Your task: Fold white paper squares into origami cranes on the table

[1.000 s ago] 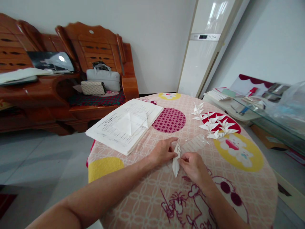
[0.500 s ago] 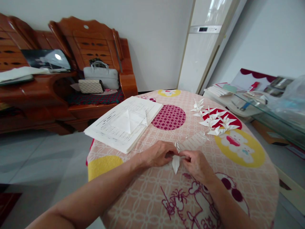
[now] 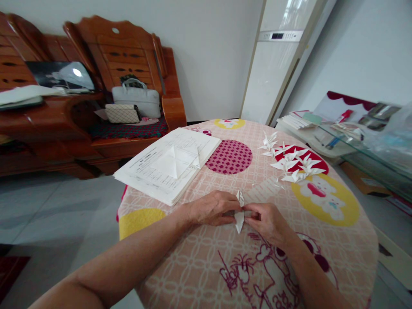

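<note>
My left hand (image 3: 212, 208) and my right hand (image 3: 266, 219) meet at the middle of a round table covered with a pink patterned cloth (image 3: 193, 266). Between their pinched fingertips is a small folded white paper piece (image 3: 239, 216), its point aimed toward me and a small tip sticking up behind. Both hands rest low on the cloth. Several finished white paper cranes (image 3: 291, 163) lie in a cluster at the far right of the table.
A stack of printed sheets with a creased white square on top (image 3: 167, 165) lies at the far left of the table. Behind stand a wooden bench with bags (image 3: 135, 101), a tall white appliance (image 3: 273, 64) and a glass-topped shelf with clutter (image 3: 354, 141).
Both hands have closed in on the paper piece, and less of it shows now than one second ago. The view has shifted slightly; the cranes and sheets stay put.
</note>
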A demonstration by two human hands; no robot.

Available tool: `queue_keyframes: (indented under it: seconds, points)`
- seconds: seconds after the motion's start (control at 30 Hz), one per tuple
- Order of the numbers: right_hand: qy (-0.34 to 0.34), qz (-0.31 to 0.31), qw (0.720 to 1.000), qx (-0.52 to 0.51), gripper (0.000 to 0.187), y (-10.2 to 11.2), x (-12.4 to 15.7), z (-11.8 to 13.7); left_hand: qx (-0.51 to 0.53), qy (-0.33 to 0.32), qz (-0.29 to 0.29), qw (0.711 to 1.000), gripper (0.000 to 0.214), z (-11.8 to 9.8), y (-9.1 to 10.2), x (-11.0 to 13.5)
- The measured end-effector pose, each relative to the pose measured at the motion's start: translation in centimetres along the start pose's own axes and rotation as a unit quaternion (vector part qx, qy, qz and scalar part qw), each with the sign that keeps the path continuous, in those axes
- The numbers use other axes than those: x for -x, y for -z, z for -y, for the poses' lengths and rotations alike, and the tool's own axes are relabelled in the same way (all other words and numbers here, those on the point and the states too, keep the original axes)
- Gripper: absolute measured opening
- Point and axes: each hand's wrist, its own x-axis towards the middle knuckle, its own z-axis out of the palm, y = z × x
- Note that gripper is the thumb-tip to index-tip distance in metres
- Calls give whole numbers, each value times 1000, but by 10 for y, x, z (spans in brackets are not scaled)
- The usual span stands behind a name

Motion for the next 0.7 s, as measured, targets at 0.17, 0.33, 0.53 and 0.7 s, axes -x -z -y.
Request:
queue_keyframes:
  seconds: [0.17,0.33,0.53,0.7]
  points:
    - [15,16,999,34,22,1,0,4,-36,12,-4,999,17,-3,-6,-1]
    - [22,22,996,80,23,-1,-1,3,-36,25,-32,999,15,-1,-11,-4]
    - [37,-10,994,103,22,-5,-3,3,-1,45,-59,997,14,3,-15,-4]
    - [33,-32,993,105,30,-8,-4,2,50,107,-91,989,13,4,-21,-7]
